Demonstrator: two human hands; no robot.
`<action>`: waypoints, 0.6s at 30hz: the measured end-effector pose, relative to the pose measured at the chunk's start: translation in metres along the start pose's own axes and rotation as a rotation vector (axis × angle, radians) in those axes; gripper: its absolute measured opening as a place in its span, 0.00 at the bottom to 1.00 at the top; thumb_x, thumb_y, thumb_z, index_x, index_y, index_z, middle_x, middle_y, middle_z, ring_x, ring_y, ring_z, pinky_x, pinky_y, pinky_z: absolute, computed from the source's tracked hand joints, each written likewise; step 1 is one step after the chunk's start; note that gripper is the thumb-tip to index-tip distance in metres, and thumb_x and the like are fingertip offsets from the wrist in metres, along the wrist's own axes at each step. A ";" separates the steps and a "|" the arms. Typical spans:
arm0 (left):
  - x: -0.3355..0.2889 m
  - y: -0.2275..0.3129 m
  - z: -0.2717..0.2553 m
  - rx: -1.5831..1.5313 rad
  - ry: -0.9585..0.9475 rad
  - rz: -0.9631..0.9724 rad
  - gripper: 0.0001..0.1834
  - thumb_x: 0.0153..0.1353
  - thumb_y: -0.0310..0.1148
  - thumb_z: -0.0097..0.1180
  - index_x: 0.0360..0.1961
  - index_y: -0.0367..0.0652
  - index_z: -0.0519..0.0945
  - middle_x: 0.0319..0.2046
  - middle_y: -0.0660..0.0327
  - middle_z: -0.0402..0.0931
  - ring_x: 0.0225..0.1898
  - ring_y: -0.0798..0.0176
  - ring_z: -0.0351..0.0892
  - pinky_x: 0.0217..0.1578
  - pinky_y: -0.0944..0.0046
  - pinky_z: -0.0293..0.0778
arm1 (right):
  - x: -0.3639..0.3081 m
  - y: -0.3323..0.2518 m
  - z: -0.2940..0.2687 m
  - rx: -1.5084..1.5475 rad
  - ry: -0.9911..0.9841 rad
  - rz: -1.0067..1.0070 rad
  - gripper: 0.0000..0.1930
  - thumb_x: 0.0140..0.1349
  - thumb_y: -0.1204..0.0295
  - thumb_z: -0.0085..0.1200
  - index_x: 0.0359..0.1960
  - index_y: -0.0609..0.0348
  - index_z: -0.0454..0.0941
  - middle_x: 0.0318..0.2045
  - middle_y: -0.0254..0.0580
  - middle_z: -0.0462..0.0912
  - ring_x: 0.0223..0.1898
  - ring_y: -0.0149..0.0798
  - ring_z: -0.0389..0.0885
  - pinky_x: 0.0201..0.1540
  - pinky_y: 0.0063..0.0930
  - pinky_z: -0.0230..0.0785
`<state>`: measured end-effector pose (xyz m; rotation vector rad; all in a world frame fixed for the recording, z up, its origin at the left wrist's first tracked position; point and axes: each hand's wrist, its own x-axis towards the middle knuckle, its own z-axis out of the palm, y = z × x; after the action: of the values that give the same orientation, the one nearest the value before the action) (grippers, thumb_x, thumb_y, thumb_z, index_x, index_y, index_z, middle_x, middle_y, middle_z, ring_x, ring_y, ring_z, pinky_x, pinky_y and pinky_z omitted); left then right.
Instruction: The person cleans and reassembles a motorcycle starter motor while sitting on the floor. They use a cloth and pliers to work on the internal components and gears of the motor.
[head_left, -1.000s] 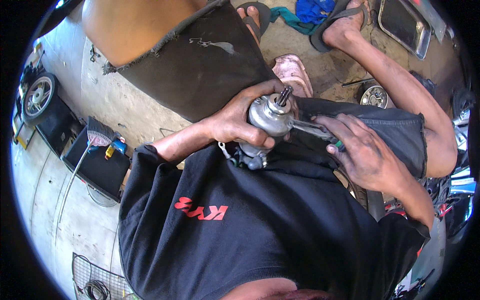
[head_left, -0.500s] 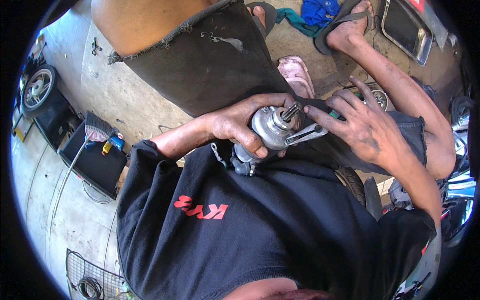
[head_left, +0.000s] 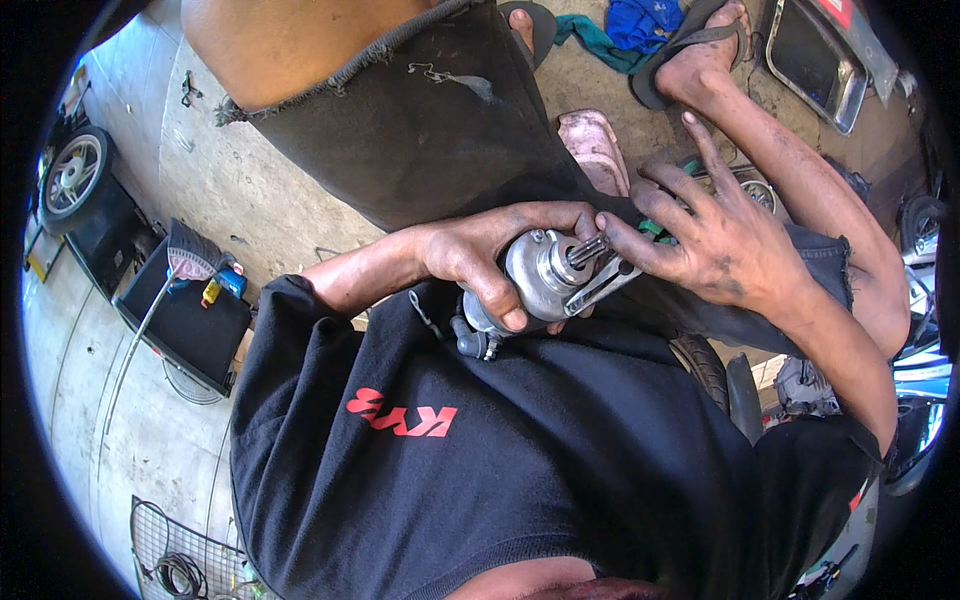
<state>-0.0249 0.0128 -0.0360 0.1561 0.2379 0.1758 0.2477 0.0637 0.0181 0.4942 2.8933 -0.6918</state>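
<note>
My left hand [head_left: 478,258] is wrapped around a silver starter motor [head_left: 537,272], its thumb along the near side. The motor's toothed shaft [head_left: 588,252] points up and to the right. A flat mounting lug sticks out beside it, and a dark rubber-capped terminal [head_left: 478,340] shows at the lower end. My right hand [head_left: 725,235] hovers to the right with fingers spread. One fingertip is at the end of the shaft; whether it touches, I cannot tell. The far fingers of my left hand are partly hidden behind the motor.
A pink container [head_left: 592,145] stands on the floor beyond my lap. Blue cloth [head_left: 640,25] lies near my sandalled foot. To the left are a wheel [head_left: 78,172], a black tray [head_left: 185,325] and a brush [head_left: 192,252]. A metal-rimmed tray [head_left: 815,70] sits at far right.
The starter motor has turned slightly in my left hand, and its lug now points lower. My right hand has shifted a little left, with its fingers moved and the fingertip closer to the shaft.
</note>
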 end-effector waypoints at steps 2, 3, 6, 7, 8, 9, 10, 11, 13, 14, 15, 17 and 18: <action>0.001 -0.002 -0.002 -0.005 -0.009 0.022 0.44 0.37 0.25 0.75 0.57 0.41 0.63 0.45 0.54 0.77 0.42 0.60 0.83 0.43 0.62 0.79 | 0.002 0.000 0.001 -0.037 0.025 0.018 0.27 0.63 0.63 0.49 0.65 0.35 0.65 0.47 0.39 0.76 0.57 0.46 0.76 0.70 0.65 0.59; 0.001 -0.002 -0.003 0.012 -0.008 0.026 0.44 0.37 0.25 0.75 0.56 0.41 0.63 0.45 0.54 0.77 0.42 0.60 0.83 0.43 0.62 0.79 | 0.000 -0.002 0.003 -0.025 0.013 0.024 0.27 0.62 0.63 0.50 0.65 0.36 0.65 0.46 0.39 0.76 0.55 0.46 0.76 0.69 0.64 0.60; 0.001 -0.002 -0.004 0.058 -0.013 0.033 0.44 0.37 0.24 0.75 0.56 0.41 0.63 0.45 0.54 0.78 0.42 0.60 0.83 0.43 0.62 0.79 | -0.007 -0.008 0.006 0.014 0.001 0.032 0.27 0.62 0.63 0.51 0.64 0.37 0.66 0.43 0.39 0.75 0.51 0.45 0.77 0.68 0.61 0.63; 0.001 -0.002 -0.004 0.071 -0.021 0.030 0.44 0.37 0.24 0.75 0.56 0.41 0.63 0.45 0.54 0.78 0.42 0.60 0.83 0.43 0.62 0.79 | -0.007 -0.009 0.006 0.027 0.015 0.028 0.26 0.62 0.63 0.51 0.64 0.38 0.66 0.42 0.39 0.74 0.50 0.45 0.77 0.68 0.60 0.63; 0.001 -0.001 -0.003 0.083 -0.029 0.028 0.44 0.37 0.24 0.75 0.56 0.42 0.63 0.45 0.54 0.78 0.42 0.60 0.82 0.43 0.62 0.79 | -0.008 -0.010 0.006 0.041 0.028 0.023 0.26 0.62 0.63 0.51 0.64 0.38 0.67 0.42 0.39 0.74 0.49 0.44 0.78 0.68 0.59 0.64; 0.001 -0.001 -0.003 0.072 -0.025 0.030 0.43 0.37 0.24 0.75 0.56 0.42 0.63 0.45 0.54 0.78 0.42 0.60 0.82 0.43 0.62 0.79 | -0.007 -0.011 0.007 0.053 0.044 0.032 0.26 0.62 0.63 0.51 0.64 0.39 0.67 0.42 0.39 0.74 0.49 0.44 0.78 0.68 0.59 0.64; 0.001 0.000 -0.002 0.060 -0.021 0.033 0.43 0.38 0.24 0.75 0.56 0.42 0.63 0.45 0.54 0.78 0.42 0.60 0.82 0.43 0.63 0.79 | -0.005 -0.013 0.008 0.066 0.060 0.040 0.25 0.62 0.63 0.50 0.63 0.39 0.68 0.41 0.39 0.74 0.49 0.44 0.78 0.68 0.60 0.64; 0.001 0.001 -0.001 0.049 -0.017 0.036 0.43 0.38 0.24 0.75 0.56 0.42 0.62 0.44 0.54 0.78 0.42 0.60 0.82 0.42 0.63 0.79 | -0.004 -0.015 0.008 0.078 0.076 0.049 0.25 0.62 0.63 0.50 0.63 0.40 0.68 0.41 0.39 0.74 0.50 0.44 0.78 0.68 0.60 0.64; 0.002 0.000 -0.004 0.062 -0.016 0.035 0.43 0.38 0.25 0.75 0.55 0.42 0.62 0.44 0.53 0.78 0.42 0.60 0.82 0.41 0.63 0.79 | -0.003 -0.013 0.007 0.054 0.054 0.044 0.25 0.62 0.64 0.50 0.63 0.40 0.68 0.41 0.39 0.74 0.49 0.44 0.78 0.64 0.56 0.68; 0.001 0.001 -0.004 0.057 -0.010 0.030 0.42 0.38 0.25 0.75 0.55 0.41 0.62 0.44 0.53 0.78 0.42 0.61 0.82 0.41 0.64 0.79 | -0.002 -0.012 0.006 0.041 0.042 0.042 0.25 0.62 0.64 0.50 0.62 0.40 0.69 0.40 0.38 0.74 0.49 0.43 0.78 0.63 0.55 0.70; 0.001 0.001 -0.003 0.052 -0.003 0.028 0.42 0.38 0.25 0.75 0.54 0.41 0.63 0.44 0.54 0.77 0.42 0.62 0.81 0.42 0.64 0.78 | -0.003 -0.012 0.008 0.052 0.055 0.029 0.25 0.61 0.64 0.50 0.62 0.41 0.69 0.40 0.39 0.74 0.48 0.43 0.77 0.60 0.52 0.71; 0.001 0.000 -0.003 0.078 0.005 0.037 0.41 0.38 0.26 0.75 0.54 0.41 0.64 0.43 0.55 0.77 0.42 0.63 0.81 0.42 0.65 0.77 | -0.005 -0.011 0.011 0.075 0.080 0.004 0.24 0.61 0.64 0.50 0.62 0.41 0.70 0.39 0.39 0.73 0.46 0.43 0.77 0.54 0.48 0.74; 0.001 -0.001 -0.004 0.108 0.004 0.048 0.41 0.38 0.26 0.75 0.54 0.40 0.65 0.43 0.56 0.76 0.42 0.64 0.80 0.42 0.66 0.77 | -0.006 -0.011 0.010 0.089 0.050 0.001 0.24 0.61 0.64 0.50 0.61 0.41 0.71 0.39 0.39 0.73 0.45 0.43 0.77 0.52 0.46 0.75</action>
<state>-0.0250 0.0127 -0.0399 0.2686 0.2480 0.2111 0.2502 0.0475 0.0148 0.5308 2.9187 -0.8226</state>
